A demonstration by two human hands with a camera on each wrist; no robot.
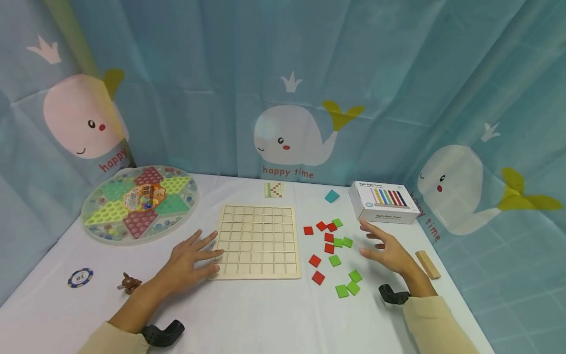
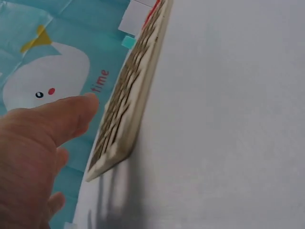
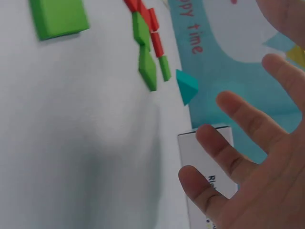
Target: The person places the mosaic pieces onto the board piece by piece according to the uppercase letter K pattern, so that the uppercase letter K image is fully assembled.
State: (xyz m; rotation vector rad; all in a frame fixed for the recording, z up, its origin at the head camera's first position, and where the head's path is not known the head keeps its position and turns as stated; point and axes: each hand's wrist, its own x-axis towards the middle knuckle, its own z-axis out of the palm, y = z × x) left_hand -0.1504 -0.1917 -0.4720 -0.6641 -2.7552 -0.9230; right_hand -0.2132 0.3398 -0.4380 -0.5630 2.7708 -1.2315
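Containers: a white box (image 1: pixel 384 202), closed, at your far right, its printed top showing rows of coloured beads; its contents are hidden. A round game board (image 1: pixel 139 205), far left, with a red, green and yellow star, a central label, and marbles lying round its rim.

Principal item: one wooden board (image 1: pixel 258 242), square, pale, lying flat before you at the middle of the table, divided by raised ridges into a grid of square cells. To its right, seven red tiles (image 1: pixel 329 237) and seven green tiles (image 1: pixel 342 291), small, square, loosely scattered, some touching.

Hands: your left hand (image 1: pixel 190 260), unclenched, grasping nothing, fingers spread at the board's left edge; contact cannot be told. Your right hand (image 1: pixel 385 250), likewise released, fingers apart, between the green tiles and a wooden block (image 1: pixel 427 264), just in front of the box.

Surroundings: a patterned card (image 1: pixel 274 190) behind the board; a teal piece (image 1: pixel 332 196) left of the box; a blue-and-white chip (image 1: pixel 80 278) marked 10; a brown figurine (image 1: pixel 129 283) close against the line of your left forearm; a whale-print curtain (image 1: pixel 199 98) behind. In the head view, your left fingertips overlap the board's edge.
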